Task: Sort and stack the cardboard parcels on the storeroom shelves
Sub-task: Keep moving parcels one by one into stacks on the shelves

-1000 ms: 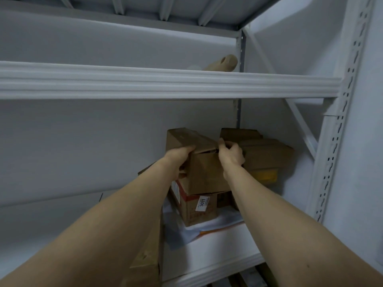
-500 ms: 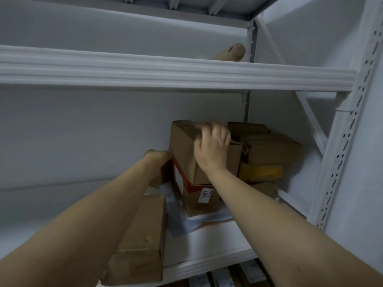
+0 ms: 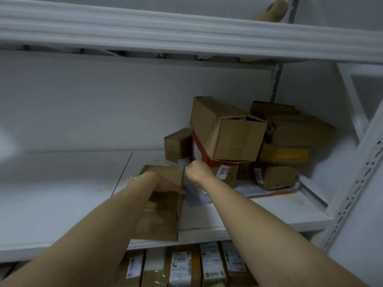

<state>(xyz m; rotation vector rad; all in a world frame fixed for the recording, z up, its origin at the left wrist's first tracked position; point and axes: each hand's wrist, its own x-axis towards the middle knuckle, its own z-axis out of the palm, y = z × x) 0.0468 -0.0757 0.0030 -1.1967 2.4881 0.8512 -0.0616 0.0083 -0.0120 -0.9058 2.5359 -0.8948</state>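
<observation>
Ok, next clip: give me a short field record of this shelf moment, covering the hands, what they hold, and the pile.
Setting: white storeroom shelf
Left hand: lies across the flat cardboard parcel at the shelf's front edge and seems to grip it
Right hand: fist, pinching the grey mailer bag
Pile: open-flapped box sits tilted on the red-banded box labelled 3011
Shelf below: labelled parcels
</observation>
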